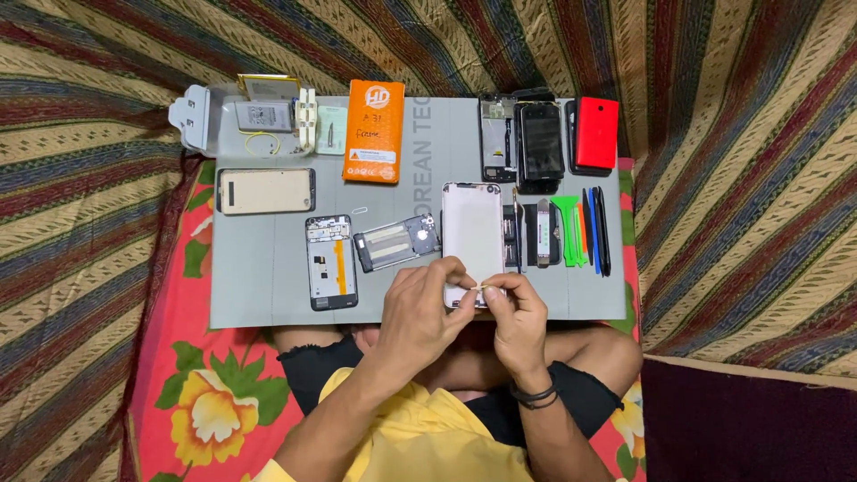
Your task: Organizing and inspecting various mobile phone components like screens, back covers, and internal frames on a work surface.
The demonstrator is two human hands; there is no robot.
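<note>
A white phone back panel (471,228) lies face down on the grey work mat (259,277). Both my hands meet at its near end. My left hand (420,312) pinches a thin pale strip (478,287) at the panel's lower edge. My right hand (516,312), with a dark band on the wrist, grips the same strip from the other side. Just left of the panel lies a dark phone frame piece (395,242), and further left an open phone frame (332,261) with an orange flex cable.
An orange box (374,131), a beige panel (265,190), a clear case with parts (259,120), two dark phones (527,138) and a red phone (596,132) lie on the mat. Green, orange and blue pry tools (580,232) lie at the right. Striped cloth surrounds everything.
</note>
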